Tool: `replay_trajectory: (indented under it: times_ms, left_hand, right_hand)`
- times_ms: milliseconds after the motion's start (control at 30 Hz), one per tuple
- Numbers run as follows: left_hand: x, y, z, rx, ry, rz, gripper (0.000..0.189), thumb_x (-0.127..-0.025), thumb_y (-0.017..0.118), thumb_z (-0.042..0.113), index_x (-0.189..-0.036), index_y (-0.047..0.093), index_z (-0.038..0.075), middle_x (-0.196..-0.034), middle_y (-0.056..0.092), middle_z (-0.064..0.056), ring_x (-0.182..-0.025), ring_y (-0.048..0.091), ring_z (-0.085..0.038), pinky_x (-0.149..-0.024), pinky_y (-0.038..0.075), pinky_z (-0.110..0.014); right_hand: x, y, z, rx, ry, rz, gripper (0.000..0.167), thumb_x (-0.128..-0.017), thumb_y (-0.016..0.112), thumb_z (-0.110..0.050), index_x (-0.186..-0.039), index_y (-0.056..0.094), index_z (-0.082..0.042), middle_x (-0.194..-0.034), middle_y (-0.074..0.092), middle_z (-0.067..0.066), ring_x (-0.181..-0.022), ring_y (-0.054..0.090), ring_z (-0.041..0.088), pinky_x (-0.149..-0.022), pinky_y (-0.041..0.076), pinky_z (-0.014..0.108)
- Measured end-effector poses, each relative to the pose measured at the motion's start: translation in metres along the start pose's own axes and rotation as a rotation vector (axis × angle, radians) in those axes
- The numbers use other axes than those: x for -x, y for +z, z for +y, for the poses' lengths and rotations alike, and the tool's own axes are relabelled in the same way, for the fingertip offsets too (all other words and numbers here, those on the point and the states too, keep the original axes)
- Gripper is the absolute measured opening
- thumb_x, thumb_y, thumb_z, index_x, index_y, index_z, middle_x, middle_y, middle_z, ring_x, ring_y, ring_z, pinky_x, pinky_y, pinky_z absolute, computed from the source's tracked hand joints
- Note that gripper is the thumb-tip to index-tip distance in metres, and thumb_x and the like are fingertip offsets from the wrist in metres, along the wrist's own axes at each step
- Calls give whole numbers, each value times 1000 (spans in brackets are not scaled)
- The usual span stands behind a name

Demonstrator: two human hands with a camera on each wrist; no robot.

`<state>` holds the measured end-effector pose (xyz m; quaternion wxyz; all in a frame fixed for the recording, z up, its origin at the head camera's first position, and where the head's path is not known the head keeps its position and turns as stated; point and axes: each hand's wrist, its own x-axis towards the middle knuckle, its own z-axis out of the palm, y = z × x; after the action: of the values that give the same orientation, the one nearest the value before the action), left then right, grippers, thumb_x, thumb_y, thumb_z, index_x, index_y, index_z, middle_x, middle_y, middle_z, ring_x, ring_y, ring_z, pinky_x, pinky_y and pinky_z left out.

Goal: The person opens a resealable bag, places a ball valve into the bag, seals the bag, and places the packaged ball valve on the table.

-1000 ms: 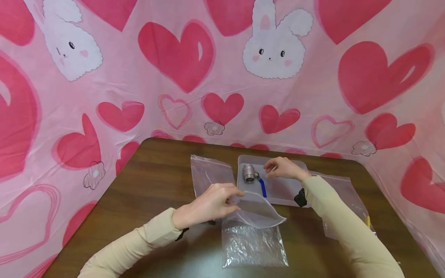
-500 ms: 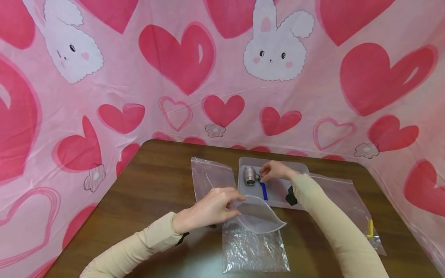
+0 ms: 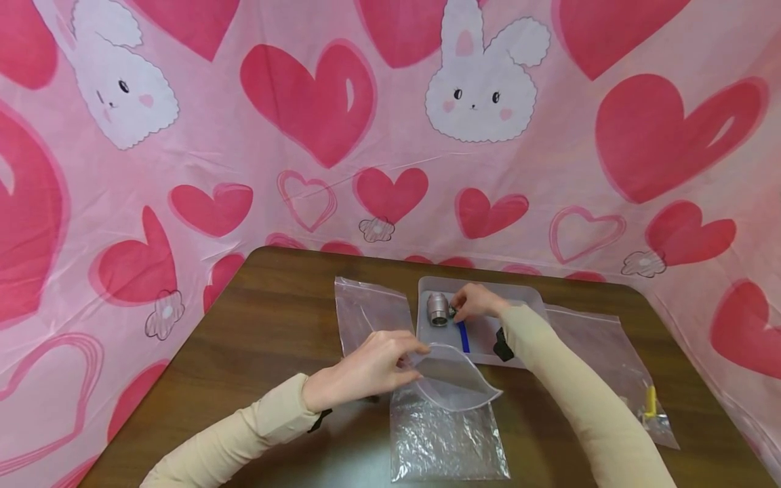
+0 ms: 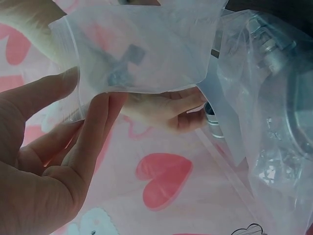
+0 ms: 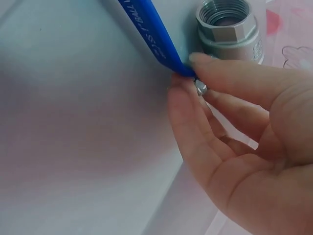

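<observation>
A ball valve lies in the tray (image 3: 512,288), its threaded steel body (image 5: 230,36) and blue lever handle (image 5: 149,36) both showing. My right hand (image 3: 478,300) pinches the valve at the bend of the handle, by the stem, between thumb and fingertips. Nearer the front, my left hand (image 3: 369,364) grips the mouth edge of a clear zip bag (image 3: 450,440) between thumb and fingers. The bag's mouth gapes upward, and its lower part lies flat on the table.
Behind my left hand lies another zip bag (image 3: 372,305); in the left wrist view metal fittings (image 4: 274,56) show through plastic. To the tray's right, a further bag (image 3: 601,339) has a yellow-handled part (image 3: 651,401) at its near end. A patterned cloth (image 3: 390,135) hangs behind the table.
My right hand has moved left and down to the valve and taken hold of it at the handle's bend. The left hand keeps its grip on the bag, almost still.
</observation>
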<state>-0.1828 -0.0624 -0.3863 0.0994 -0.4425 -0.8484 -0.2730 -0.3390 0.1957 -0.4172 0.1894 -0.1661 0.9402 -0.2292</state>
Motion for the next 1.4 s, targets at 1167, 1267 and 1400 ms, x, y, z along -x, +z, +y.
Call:
replay_trajectory:
  times_ms: [1167, 1267, 1400]
  left_hand:
    - [-1, -3, 0, 7, -13, -38, 31, -81, 80, 13, -110, 73, 4, -100, 74, -6, -72, 68, -6, -64, 47, -5]
    - [-1, -3, 1, 5, -10, -31, 32, -81, 81, 13, -110, 73, 4, -100, 74, -6, -72, 68, -7, -64, 47, -5]
    - [-2, -3, 2, -2, -13, -25, 33, -80, 82, 13, -110, 73, 6, -100, 74, -4, -72, 67, -6, -65, 47, -6]
  right_hand:
    - [7, 0, -4, -314, 42, -1, 34, -83, 72, -5, -114, 68, 10, -101, 75, 19, -77, 67, 11, -78, 61, 35]
    - [9, -1, -5, -305, 45, 40, 35, -81, 73, -5, -113, 69, 9, -105, 74, 19, -75, 66, 10, -75, 62, 34]
    - [14, -5, -5, -292, 40, 89, 37, -81, 74, -7, -114, 69, 7, -109, 73, 19, -74, 66, 9, -74, 62, 34]
